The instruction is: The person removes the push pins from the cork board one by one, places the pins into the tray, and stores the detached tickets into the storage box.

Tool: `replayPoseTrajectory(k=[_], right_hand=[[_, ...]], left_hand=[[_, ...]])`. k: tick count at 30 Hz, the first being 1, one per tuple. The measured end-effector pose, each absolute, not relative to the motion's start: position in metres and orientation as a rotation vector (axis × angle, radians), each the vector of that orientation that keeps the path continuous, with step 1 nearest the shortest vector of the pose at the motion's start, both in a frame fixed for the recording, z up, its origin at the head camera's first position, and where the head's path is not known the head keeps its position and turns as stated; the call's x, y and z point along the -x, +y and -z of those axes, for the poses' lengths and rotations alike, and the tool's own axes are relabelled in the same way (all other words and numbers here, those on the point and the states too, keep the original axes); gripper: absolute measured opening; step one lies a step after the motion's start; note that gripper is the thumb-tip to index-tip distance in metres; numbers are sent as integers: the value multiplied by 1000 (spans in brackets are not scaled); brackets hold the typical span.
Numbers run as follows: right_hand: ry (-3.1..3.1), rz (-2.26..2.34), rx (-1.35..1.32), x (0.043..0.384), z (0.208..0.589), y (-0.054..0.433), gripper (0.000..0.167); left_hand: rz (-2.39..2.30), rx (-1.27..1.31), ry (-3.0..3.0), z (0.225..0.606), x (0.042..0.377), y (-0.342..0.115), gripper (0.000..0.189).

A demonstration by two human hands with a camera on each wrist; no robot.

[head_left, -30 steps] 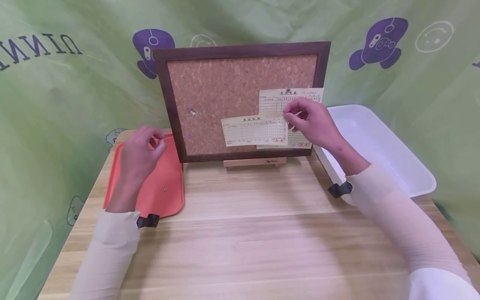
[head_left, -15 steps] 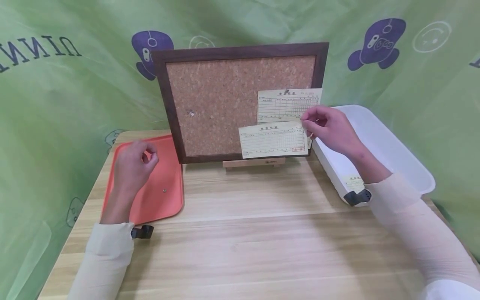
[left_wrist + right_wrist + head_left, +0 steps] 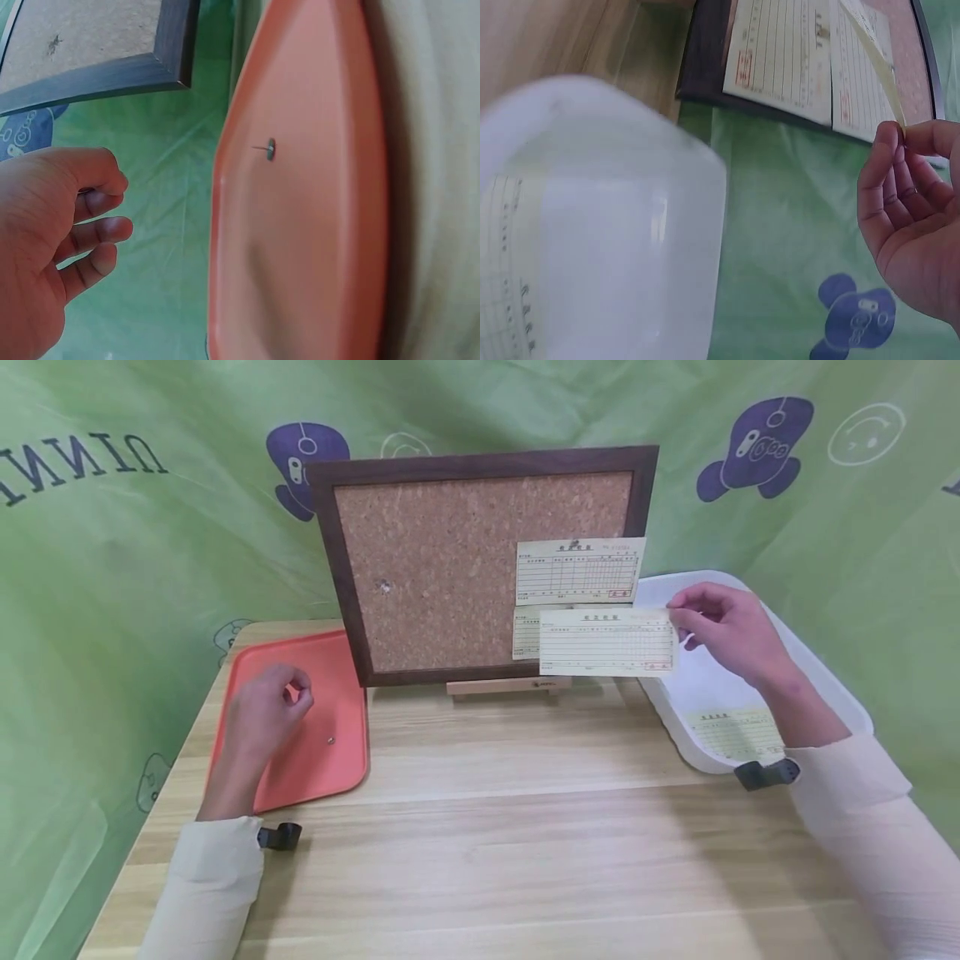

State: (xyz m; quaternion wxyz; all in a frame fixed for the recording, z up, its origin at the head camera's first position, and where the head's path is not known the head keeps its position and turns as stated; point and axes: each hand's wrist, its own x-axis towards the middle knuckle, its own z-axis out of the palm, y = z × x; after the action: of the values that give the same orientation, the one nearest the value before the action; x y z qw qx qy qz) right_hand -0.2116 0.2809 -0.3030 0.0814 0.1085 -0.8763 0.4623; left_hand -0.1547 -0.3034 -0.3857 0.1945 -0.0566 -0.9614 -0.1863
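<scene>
My right hand (image 3: pixel 731 631) pinches a pale yellow receipt slip (image 3: pixel 600 647) by its right edge between thumb and forefinger. The slip hangs in front of the lower right of the framed cork board (image 3: pixel 435 568), overlapping another receipt (image 3: pixel 526 635) there. Above that one, an upper receipt (image 3: pixel 577 572) is fixed near its top edge by a thumbtack (image 3: pixel 575 542). Over the red tray (image 3: pixel 341 693) hovers my left hand (image 3: pixel 266 706), thumb and forefinger tips together; in the left wrist view a small dark sliver (image 3: pixel 85 190) shows between them. A thumbtack (image 3: pixel 271 148) lies point up on the tray.
A white plastic bin (image 3: pixel 810 668) stands right of the board, with a receipt (image 3: pixel 731 731) inside near its front. The board leans on a small wooden stand (image 3: pixel 510 684). Another tack (image 3: pixel 384 586) is stuck in the cork at left. Green printed cloth (image 3: pixel 480 410) hangs behind.
My right hand has moved right and slightly down, carrying the receipt away from the board's middle, uncovering the upper receipt. My left hand has drawn down and slightly left over the tray.
</scene>
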Motion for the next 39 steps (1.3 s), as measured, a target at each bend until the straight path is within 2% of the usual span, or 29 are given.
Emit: replayPoseTrajectory(k=[7, 13, 21, 29, 39], right_hand=[[-2580, -1456, -246, 207, 313, 306, 19], [-2535, -1522, -159, 204, 321, 332, 12], [-2631, -1483, -24, 201, 329, 365, 12], [-2771, -1338, 142, 196, 334, 382, 34], [-2864, -1182, 176, 191, 347, 401, 47]], left_hand=[[532, 90, -2766, 389, 149, -310, 5], [474, 100, -2845, 395, 152, -312, 3], [429, 112, -2899, 404, 153, -311, 4], [441, 91, -2917, 408, 153, -310, 8], [462, 72, -2926, 414, 156, -308, 7]])
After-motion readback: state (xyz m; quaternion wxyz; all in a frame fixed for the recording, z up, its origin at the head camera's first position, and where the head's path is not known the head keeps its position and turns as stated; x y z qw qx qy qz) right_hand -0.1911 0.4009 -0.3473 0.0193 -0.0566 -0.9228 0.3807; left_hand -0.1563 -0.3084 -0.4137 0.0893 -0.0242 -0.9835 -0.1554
